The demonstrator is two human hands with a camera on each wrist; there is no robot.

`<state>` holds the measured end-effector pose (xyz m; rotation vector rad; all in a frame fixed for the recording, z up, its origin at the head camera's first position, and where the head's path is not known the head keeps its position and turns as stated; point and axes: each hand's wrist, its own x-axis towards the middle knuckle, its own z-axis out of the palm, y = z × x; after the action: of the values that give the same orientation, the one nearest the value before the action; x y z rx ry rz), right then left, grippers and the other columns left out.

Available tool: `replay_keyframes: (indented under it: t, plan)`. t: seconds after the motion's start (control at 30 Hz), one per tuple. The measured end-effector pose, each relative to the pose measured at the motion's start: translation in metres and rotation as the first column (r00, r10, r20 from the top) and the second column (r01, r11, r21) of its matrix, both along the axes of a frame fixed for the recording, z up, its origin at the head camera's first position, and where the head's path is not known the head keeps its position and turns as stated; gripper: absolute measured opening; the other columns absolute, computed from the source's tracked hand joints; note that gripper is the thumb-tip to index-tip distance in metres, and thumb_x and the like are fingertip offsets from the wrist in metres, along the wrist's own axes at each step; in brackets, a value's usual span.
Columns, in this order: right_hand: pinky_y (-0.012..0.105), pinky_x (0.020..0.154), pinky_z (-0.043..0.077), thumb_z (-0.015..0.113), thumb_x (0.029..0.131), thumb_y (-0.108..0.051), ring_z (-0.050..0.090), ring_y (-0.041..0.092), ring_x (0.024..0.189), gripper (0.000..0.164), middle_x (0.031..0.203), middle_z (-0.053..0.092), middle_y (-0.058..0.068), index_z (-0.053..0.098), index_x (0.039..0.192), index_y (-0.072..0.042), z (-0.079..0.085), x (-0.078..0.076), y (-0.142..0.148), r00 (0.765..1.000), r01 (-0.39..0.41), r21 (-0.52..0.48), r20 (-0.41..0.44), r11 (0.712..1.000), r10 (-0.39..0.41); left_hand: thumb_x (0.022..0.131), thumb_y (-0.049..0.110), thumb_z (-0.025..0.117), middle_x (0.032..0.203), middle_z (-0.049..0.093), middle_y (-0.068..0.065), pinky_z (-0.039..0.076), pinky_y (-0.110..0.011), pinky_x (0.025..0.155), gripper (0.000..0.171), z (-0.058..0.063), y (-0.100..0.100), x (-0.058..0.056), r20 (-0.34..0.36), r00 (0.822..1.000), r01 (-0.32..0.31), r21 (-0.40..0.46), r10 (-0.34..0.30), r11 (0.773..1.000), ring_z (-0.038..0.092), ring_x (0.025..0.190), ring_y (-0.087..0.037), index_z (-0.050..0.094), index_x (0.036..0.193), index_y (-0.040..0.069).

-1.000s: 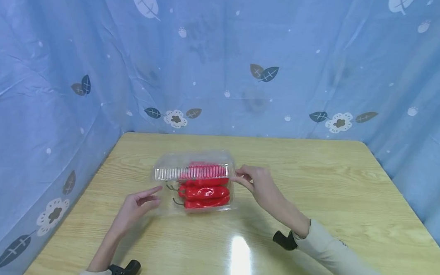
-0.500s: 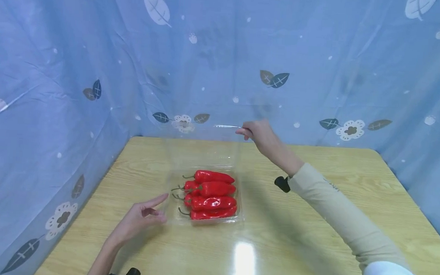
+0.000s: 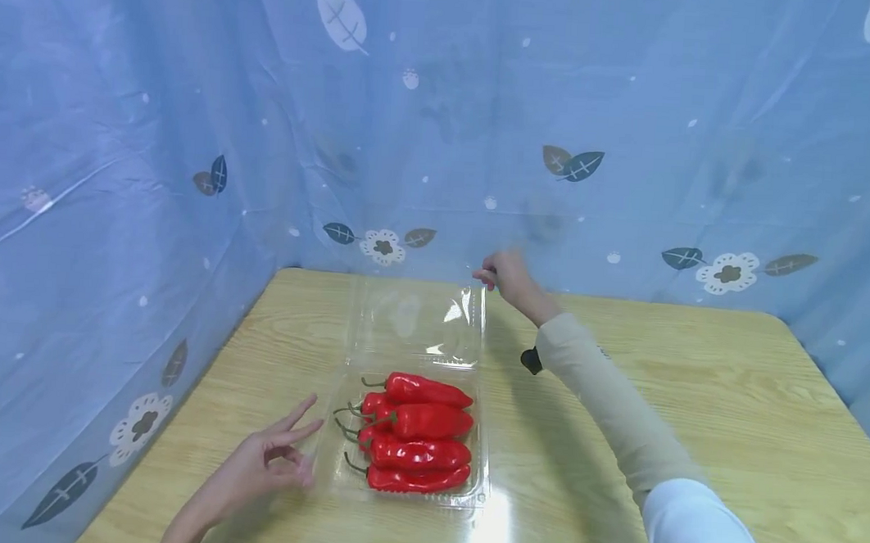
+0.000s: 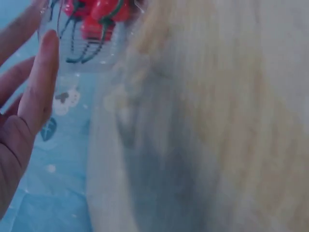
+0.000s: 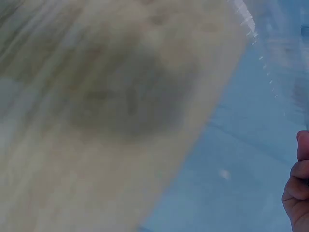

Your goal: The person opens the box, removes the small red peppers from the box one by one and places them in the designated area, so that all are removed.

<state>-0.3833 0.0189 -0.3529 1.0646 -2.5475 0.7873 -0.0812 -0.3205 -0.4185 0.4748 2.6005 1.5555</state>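
Several glossy red peppers (image 3: 420,451) with green stems lie in a clear plastic clamshell box (image 3: 479,483) on the table. The box's hinged lid (image 3: 413,324) stands raised at the back. My right hand (image 3: 510,277) pinches the lid's upper right corner; in the right wrist view, the curled fingers (image 5: 299,186) show at the right edge beside the clear plastic. Left of the box is my left hand (image 3: 266,463), its fingers spread and extended. In the left wrist view, one finger (image 4: 43,77) lies right at the box's side wall, near the pepper stems.
The light wood table (image 3: 656,414) carries the box near its middle. A blue patterned curtain (image 3: 633,151) hangs behind the table and along its left side. A black wrist device (image 3: 530,360) shows under the right forearm.
The right hand has lifted the lid up and back from over the peppers, which now lie uncovered. The left hand stays beside the box, its fingers more spread. The head view has shifted.
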Motion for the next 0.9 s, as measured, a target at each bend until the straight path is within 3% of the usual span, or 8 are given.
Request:
replay_keyframes:
  t: [0.2,0.43,0.67,0.73,0.8,0.9]
  plan:
    - [0.033,0.06,0.048,0.064,0.091,-0.008,0.055,0.021,0.049,0.029,0.057,0.062,0.011,0.064,0.066,0.006,-0.033,-0.01,-0.005,0.989,-0.004,0.028,0.151,1.0,-0.001,0.08,0.01,0.076,0.149,0.034,0.02,0.053,-0.027,0.082,0.072,-0.006,-0.008,0.004,0.024,0.995,0.09,0.099,-0.093,0.991,0.064,0.086,-0.011,0.04,0.139,-0.01]
    - [0.031,0.06,0.045,0.063,0.093,-0.012,0.034,0.006,0.044,0.032,0.059,0.063,0.016,0.068,0.068,0.008,-0.054,-0.013,-0.009,0.97,-0.006,0.07,0.242,0.998,-0.011,0.081,0.009,0.075,0.146,0.035,0.026,0.054,-0.026,0.075,0.072,-0.009,-0.012,0.007,0.066,0.992,0.101,0.14,-0.111,0.985,0.064,0.083,-0.01,0.038,0.14,-0.01]
    - [0.03,0.062,0.042,0.047,0.102,-0.021,0.037,0.013,0.05,0.039,0.06,0.054,0.012,0.067,0.088,0.009,-0.064,-0.006,-0.004,0.872,-0.066,0.139,0.489,0.988,-0.011,0.08,0.007,0.076,0.144,0.038,0.029,0.054,-0.025,0.071,0.074,-0.009,-0.009,0.016,0.108,0.989,0.081,0.157,-0.099,0.984,0.061,0.078,-0.007,0.037,0.14,-0.011]
    - [0.034,0.068,0.046,0.045,0.103,-0.022,0.048,0.018,0.057,0.04,0.07,0.061,0.016,0.067,0.098,0.011,-0.061,-0.006,-0.002,0.882,-0.073,0.14,0.47,0.987,-0.002,0.08,0.008,0.076,0.145,0.037,0.028,0.054,-0.025,0.072,0.075,-0.006,-0.008,0.016,0.111,0.99,0.07,0.142,-0.086,0.987,0.061,0.079,-0.008,0.037,0.141,-0.009]
    - [0.04,0.08,0.048,0.043,0.104,-0.022,0.06,0.027,0.077,0.04,0.09,0.066,0.023,0.064,0.11,0.012,-0.056,-0.006,0.001,0.887,-0.069,0.111,0.461,0.991,0.01,0.079,0.008,0.076,0.146,0.036,0.026,0.054,-0.026,0.073,0.075,-0.003,-0.008,0.014,0.118,0.99,0.057,0.124,-0.071,0.991,0.061,0.08,-0.009,0.037,0.142,-0.007]
    - [0.049,0.096,0.042,0.045,0.103,-0.021,0.055,0.039,0.114,0.041,0.126,0.057,0.028,0.055,0.126,0.012,-0.047,-0.006,0.008,0.897,-0.068,0.039,0.439,0.997,0.044,0.079,0.01,0.077,0.15,0.035,0.014,0.054,-0.026,0.073,0.076,0.003,-0.008,0.007,0.115,0.992,0.048,0.086,-0.057,0.995,0.06,0.081,-0.01,0.038,0.143,-0.004]
